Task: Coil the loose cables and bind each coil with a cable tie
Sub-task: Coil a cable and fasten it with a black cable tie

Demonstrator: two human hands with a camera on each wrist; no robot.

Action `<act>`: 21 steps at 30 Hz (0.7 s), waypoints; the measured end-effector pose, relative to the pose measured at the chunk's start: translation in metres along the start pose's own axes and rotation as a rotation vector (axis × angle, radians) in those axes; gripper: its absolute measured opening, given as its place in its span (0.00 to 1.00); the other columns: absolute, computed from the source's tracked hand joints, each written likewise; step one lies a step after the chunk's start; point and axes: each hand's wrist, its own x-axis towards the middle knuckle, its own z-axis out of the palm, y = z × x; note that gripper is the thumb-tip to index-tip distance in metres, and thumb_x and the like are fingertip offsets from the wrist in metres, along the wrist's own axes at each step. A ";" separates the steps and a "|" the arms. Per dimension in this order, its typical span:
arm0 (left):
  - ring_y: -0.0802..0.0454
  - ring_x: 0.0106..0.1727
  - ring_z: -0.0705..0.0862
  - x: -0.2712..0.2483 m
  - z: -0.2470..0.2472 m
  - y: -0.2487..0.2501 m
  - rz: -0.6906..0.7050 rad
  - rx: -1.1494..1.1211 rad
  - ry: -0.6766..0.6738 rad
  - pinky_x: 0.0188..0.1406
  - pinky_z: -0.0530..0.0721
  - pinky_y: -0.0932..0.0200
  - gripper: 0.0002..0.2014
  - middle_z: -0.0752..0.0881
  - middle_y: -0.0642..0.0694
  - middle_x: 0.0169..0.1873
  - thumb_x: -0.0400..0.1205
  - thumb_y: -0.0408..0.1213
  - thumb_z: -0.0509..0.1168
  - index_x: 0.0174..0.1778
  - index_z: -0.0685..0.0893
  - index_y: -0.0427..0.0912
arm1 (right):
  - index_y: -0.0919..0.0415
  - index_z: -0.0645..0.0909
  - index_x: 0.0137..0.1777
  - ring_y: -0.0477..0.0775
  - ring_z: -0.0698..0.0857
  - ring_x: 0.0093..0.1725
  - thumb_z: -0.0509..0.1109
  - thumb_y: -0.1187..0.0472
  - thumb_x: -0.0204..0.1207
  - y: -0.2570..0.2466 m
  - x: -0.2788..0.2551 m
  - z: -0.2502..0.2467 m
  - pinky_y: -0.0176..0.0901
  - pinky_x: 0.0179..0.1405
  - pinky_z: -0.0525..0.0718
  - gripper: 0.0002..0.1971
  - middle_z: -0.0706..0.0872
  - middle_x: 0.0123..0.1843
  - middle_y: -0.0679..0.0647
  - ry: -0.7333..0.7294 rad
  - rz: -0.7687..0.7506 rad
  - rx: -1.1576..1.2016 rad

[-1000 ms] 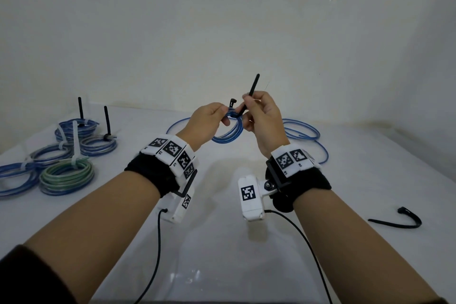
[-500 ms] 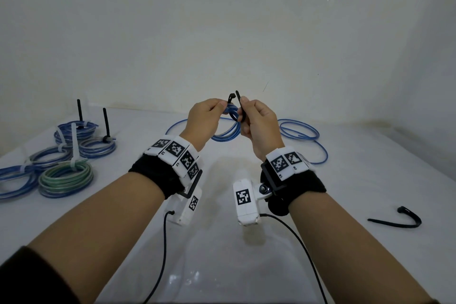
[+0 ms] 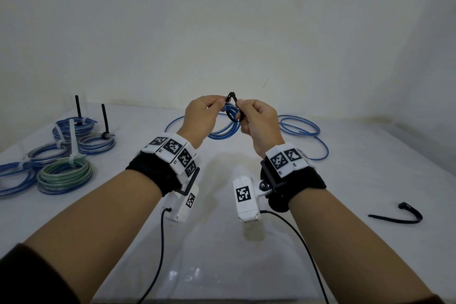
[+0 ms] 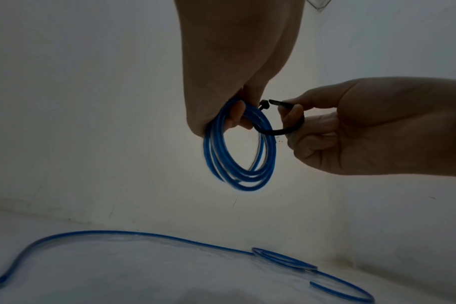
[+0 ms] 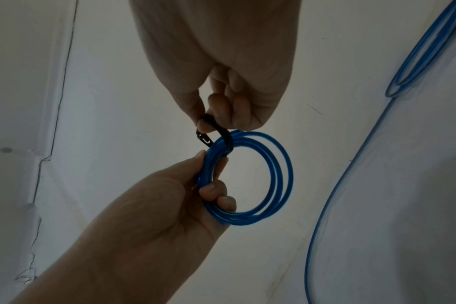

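The left hand (image 3: 201, 116) has its grip clamped on a small blue coil (image 5: 250, 176), fingers curled through the ring and thumb pressing the turns together; the coil hangs in the air above the bench (image 3: 345, 180). Just beside that grip, the right hand (image 3: 259, 121) pinches a black cable tie (image 4: 281, 127) between thumb and fingers. The tie is looped round the bunched turns right next to the left thumb, and in the left wrist view its pointed tail and its head almost meet, with a small gap between them. So, as I judge it, this coil is wound but not yet bound: the tail has to go through the head and be pulled snug.

Farther out from the hands, behind them on the bench, a long blue cable (image 3: 306, 128) lies loose in a few wide loops, with no tie on it that I can see; that one looks left to do. Well off to the left of the grip sits a group of finished coils (image 3: 64, 155), blue and one greenish, each with a white or black tie. Well off to the right lies a spare black tie (image 3: 399, 215).

No containers are in view; everything lies straight on the bench.
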 end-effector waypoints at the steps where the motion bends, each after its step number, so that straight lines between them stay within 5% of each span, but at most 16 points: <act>1: 0.66 0.37 0.77 -0.001 0.000 0.000 0.004 0.003 0.000 0.42 0.72 0.69 0.12 0.86 0.48 0.50 0.84 0.34 0.59 0.58 0.86 0.40 | 0.65 0.79 0.38 0.43 0.66 0.16 0.65 0.66 0.80 0.000 0.000 0.000 0.34 0.20 0.63 0.09 0.77 0.27 0.55 0.000 0.003 0.001; 6: 0.66 0.33 0.76 -0.002 -0.001 -0.001 0.012 0.001 0.003 0.40 0.72 0.71 0.12 0.84 0.51 0.46 0.84 0.34 0.60 0.58 0.86 0.41 | 0.64 0.80 0.36 0.44 0.65 0.16 0.65 0.66 0.80 0.001 -0.001 -0.002 0.34 0.19 0.63 0.10 0.77 0.27 0.56 -0.005 0.024 0.015; 12: 0.55 0.52 0.81 -0.004 -0.002 -0.003 0.088 0.042 -0.008 0.53 0.77 0.68 0.12 0.85 0.48 0.50 0.83 0.30 0.62 0.58 0.86 0.43 | 0.64 0.79 0.35 0.45 0.64 0.18 0.66 0.66 0.80 0.001 -0.001 -0.004 0.35 0.20 0.63 0.10 0.78 0.26 0.54 -0.003 0.037 0.006; 18: 0.63 0.43 0.80 -0.004 -0.002 -0.006 0.212 0.216 0.019 0.44 0.75 0.79 0.10 0.82 0.49 0.44 0.82 0.30 0.62 0.55 0.88 0.40 | 0.65 0.76 0.34 0.45 0.65 0.17 0.65 0.66 0.80 0.001 -0.003 -0.003 0.35 0.21 0.64 0.11 0.78 0.26 0.56 0.007 0.056 0.026; 21: 0.63 0.41 0.79 -0.004 -0.003 -0.007 0.244 0.278 0.013 0.42 0.74 0.78 0.10 0.81 0.50 0.41 0.81 0.30 0.63 0.53 0.88 0.40 | 0.65 0.79 0.44 0.45 0.66 0.17 0.65 0.67 0.80 0.002 -0.002 -0.004 0.34 0.20 0.65 0.04 0.78 0.27 0.56 0.026 0.027 0.016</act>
